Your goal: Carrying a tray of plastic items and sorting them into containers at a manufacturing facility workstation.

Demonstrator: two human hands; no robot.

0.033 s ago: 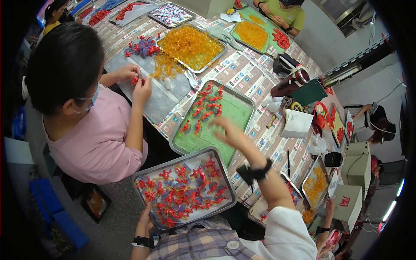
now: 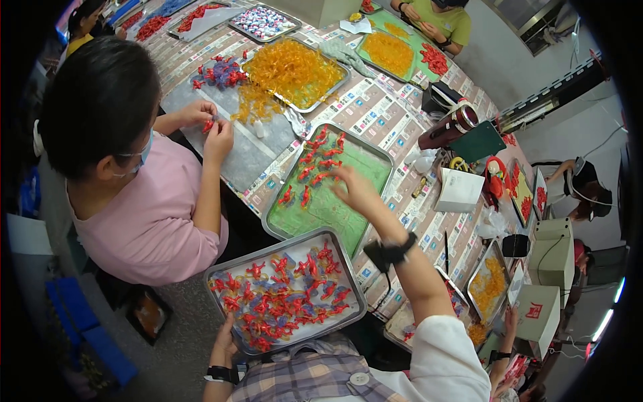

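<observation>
My left hand (image 2: 225, 340) grips the left edge of a metal tray (image 2: 353, 283) held near my body. Spread over its white lining are many small red plastic figures (image 2: 268, 305) with translucent blue and yellow parts. Over a second metal tray (image 2: 365, 211), green-lined and lying on the table, my right hand (image 2: 355, 189) is spread, its fingers curved and apart. Its fingertips are beside a group of similar red figures (image 2: 320, 178) in that tray's left half; one figure there is partly hidden by them.
At my left a co-worker in pink (image 2: 144, 208) handles a small red piece. Beyond lie a tray of yellow translucent pieces (image 2: 291, 70) and a tray of white-and-blue pieces (image 2: 264, 23). A dark red flask (image 2: 450, 127) and a white box (image 2: 459, 189) stand to the right.
My right hand has shifted slightly up and to the left, closer to the red figures in the green-lined tray. My left hand and its tray have stayed in place.
</observation>
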